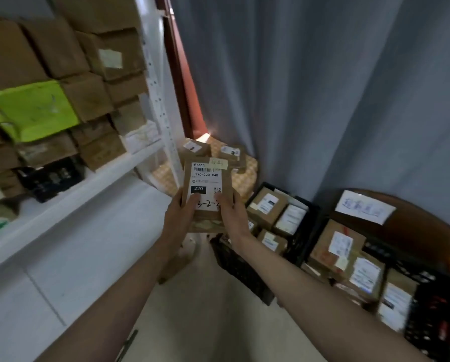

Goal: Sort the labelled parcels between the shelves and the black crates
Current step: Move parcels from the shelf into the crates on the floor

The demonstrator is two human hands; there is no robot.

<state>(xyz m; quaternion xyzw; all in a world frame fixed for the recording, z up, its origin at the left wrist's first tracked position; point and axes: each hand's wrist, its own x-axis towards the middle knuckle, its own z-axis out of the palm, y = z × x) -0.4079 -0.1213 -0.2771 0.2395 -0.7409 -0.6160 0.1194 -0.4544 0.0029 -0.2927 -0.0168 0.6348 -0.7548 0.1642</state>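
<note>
Parcel in hand, held up at the middle of your view: a flat brown box with its white label facing you, printed 220-220-C40, a black 220 tag, and a handwritten code along the bottom that your thumbs partly cover. Your left hand grips its lower left corner and your right hand the lower right, fingers of both wrapped behind the box with the thumbs pressed on the label.

You look to be at the reading step: checking the label to decide where this one belongs. The white shelves run off at your 9 to 10 o'clock, already stacked with brown cartons and one green package. The black crates sit on the floor from your 3 to 5 o'clock, full of other labelled boxes. More parcels lie on a patterned stool at 12 o'clock, just behind the one you hold.

Next, lift a thumb to read the whole handwritten code, match it to a shelf or crate, then carry the box there with one hand.
</note>
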